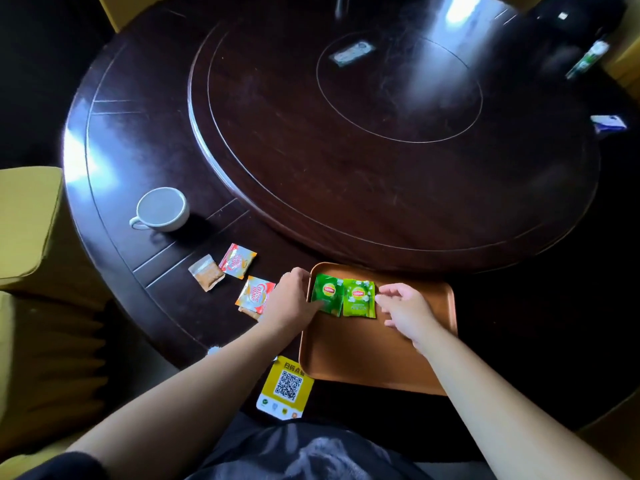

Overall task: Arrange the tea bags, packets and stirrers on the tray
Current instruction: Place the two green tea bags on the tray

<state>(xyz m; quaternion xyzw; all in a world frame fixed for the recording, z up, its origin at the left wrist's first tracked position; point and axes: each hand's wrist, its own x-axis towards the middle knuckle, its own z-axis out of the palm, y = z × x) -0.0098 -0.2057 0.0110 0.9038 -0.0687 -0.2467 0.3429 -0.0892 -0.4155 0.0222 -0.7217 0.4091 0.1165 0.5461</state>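
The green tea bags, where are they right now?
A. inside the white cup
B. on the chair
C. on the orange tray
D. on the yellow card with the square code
C: both green tea bags lie side by side on the orange tray, between the left hand and the right hand.

Two green Lipton tea bags lie side by side on the orange tray; the left hand touches one, the right hand hovers beside the other.

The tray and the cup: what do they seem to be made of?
The tray looks like moulded plastic, matt orange-brown, with rounded corners and a soft, dull sheen; coated wood is possible. The cup looks like glazed white ceramic, judging by its thick rim and smooth gloss.
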